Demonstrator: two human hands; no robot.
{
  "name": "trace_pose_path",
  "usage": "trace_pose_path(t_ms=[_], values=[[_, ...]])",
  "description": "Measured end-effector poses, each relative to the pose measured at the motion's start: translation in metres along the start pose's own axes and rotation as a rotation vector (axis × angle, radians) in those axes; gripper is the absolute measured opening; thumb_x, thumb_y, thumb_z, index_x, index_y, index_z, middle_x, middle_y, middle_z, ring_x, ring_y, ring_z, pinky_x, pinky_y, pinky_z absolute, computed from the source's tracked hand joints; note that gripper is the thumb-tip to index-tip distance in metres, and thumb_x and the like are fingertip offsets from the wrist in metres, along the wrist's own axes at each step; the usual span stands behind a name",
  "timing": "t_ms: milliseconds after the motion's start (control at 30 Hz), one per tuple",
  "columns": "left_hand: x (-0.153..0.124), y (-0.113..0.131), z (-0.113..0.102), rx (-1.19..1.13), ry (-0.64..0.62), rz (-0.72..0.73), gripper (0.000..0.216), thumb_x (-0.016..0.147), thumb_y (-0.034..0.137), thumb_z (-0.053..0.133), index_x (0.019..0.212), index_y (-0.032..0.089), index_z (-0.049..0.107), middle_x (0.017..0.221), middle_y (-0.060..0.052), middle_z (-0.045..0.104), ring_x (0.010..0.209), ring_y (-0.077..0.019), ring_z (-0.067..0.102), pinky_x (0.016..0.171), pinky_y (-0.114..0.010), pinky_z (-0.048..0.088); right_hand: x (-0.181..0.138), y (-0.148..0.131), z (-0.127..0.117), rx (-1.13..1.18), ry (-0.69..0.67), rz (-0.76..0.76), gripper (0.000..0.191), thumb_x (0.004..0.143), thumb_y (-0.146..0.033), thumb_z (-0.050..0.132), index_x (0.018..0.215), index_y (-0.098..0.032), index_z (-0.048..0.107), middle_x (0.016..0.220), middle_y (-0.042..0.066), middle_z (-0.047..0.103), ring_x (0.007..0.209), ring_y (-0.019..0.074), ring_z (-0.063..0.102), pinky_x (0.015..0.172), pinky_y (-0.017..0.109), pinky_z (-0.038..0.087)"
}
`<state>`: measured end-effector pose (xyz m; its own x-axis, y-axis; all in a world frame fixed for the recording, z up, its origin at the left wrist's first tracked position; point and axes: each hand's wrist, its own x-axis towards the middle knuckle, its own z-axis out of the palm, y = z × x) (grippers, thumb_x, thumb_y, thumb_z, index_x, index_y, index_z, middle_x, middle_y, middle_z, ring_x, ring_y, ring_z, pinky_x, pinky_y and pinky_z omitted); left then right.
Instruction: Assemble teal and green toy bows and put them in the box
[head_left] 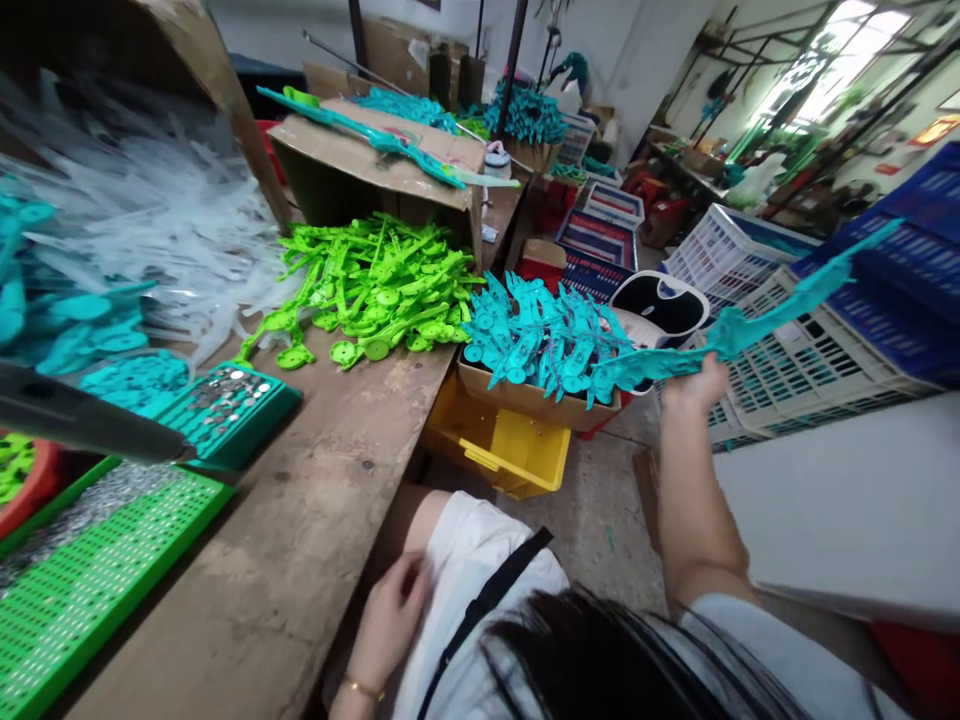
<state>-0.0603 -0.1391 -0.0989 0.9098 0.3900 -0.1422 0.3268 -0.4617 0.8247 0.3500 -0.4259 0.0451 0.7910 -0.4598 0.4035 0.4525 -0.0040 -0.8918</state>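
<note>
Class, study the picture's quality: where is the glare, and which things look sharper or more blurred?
Head view: glare washes out the window at upper right; head view: the whitish strips at left smear into streaks; head view: the lime-green pieces near the middle look crisper; head view: the turquoise piece in the right hand looks slightly soft.

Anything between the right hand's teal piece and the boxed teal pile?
Nothing visible. The right hand holds the teal piece mid-length; its left end overlaps the right edge of the pile in this view. Can't tell if they touch. The white item appears behind the piece.
</note>
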Motion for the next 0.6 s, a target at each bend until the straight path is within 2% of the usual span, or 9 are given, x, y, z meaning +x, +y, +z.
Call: trace_pose_path(t_ms=[100, 167, 267, 367, 433, 533, 600], values=[[0.026, 0.040, 0.004, -0.123, -0.108, 0.203, 0.024, 0.091, 0.038, 0.054, 0.104, 0.021, 0.065, 0.099, -0.004, 0.070, 0.093, -0.0193, 0.067, 0.086, -0.033, 0.055, -0.050, 0.010, 0.013, 0.033, -0.145, 0.069, 0.027, 0.077, -0.050, 0.055, 0.080, -0.024, 0.046, 0.068, -0.005, 0.053, 0.061, 0.0122, 0.057, 0.064, 0.031, 0.053], [0.052, 0.069, 0.012, -0.180, -0.080, 0.310, 0.024, 0.090, 0.038, 0.055, 0.104, 0.022, 0.064, 0.104, -0.005, 0.068, 0.098, -0.0191, 0.065, 0.090, -0.034, 0.053, -0.086, 0.020, 0.022, 0.024, -0.281, 0.117, 0.032, 0.072, -0.050, 0.063, 0.086, -0.024, 0.050, 0.068, -0.005, 0.056, 0.060, 0.0130, 0.058, 0.063, 0.032, 0.054], [0.090, 0.094, 0.032, -0.258, -0.050, 0.319, 0.033, 0.086, 0.040, 0.061, 0.112, 0.020, 0.060, 0.111, -0.008, 0.066, 0.103, -0.0209, 0.064, 0.091, -0.037, 0.053, -0.129, 0.031, 0.031, 0.001, -0.463, 0.180, 0.035, 0.073, -0.050, 0.065, 0.093, -0.023, 0.054, 0.070, -0.003, 0.060, 0.062, 0.0138, 0.059, 0.064, 0.032, 0.054], [0.121, 0.097, 0.057, -0.315, -0.120, 0.258, 0.055, 0.075, 0.040, 0.073, 0.122, 0.017, 0.054, 0.123, -0.013, 0.061, 0.116, -0.0261, 0.059, 0.102, -0.044, 0.046, -0.151, 0.035, 0.034, -0.029, -0.607, 0.215, 0.036, 0.075, -0.051, 0.065, 0.095, -0.023, 0.056, 0.074, -0.002, 0.064, 0.066, 0.0148, 0.061, 0.069, 0.032, 0.054], [0.136, 0.099, 0.073, -0.404, -0.196, 0.208, 0.064, 0.071, 0.039, 0.077, 0.125, 0.017, 0.051, 0.125, -0.014, 0.060, 0.118, -0.0268, 0.057, 0.103, -0.044, 0.044, -0.159, 0.037, 0.037, -0.055, -0.670, 0.208, 0.038, 0.075, -0.052, 0.066, 0.097, -0.023, 0.057, 0.080, 0.000, 0.066, 0.074, 0.0156, 0.063, 0.077, 0.034, 0.054], [0.153, 0.113, 0.095, -0.635, -0.329, 0.174, 0.068, 0.066, 0.038, 0.081, 0.124, 0.017, 0.051, 0.118, -0.012, 0.063, 0.109, -0.0245, 0.061, 0.097, -0.041, 0.048, -0.164, 0.039, 0.041, -0.101, -0.715, 0.173, 0.038, 0.081, -0.055, 0.059, 0.102, -0.023, 0.055, 0.095, 0.003, 0.067, 0.088, 0.0169, 0.063, 0.087, 0.035, 0.052], [0.161, 0.125, 0.106, -0.823, -0.374, 0.128, 0.063, 0.064, 0.040, 0.082, 0.116, 0.016, 0.054, 0.108, -0.008, 0.066, 0.096, -0.0207, 0.065, 0.091, -0.037, 0.051, -0.162, 0.039, 0.041, -0.143, -0.750, 0.150, 0.040, 0.085, -0.058, 0.053, 0.106, -0.024, 0.054, 0.100, 0.004, 0.067, 0.091, 0.0176, 0.063, 0.087, 0.035, 0.052]])
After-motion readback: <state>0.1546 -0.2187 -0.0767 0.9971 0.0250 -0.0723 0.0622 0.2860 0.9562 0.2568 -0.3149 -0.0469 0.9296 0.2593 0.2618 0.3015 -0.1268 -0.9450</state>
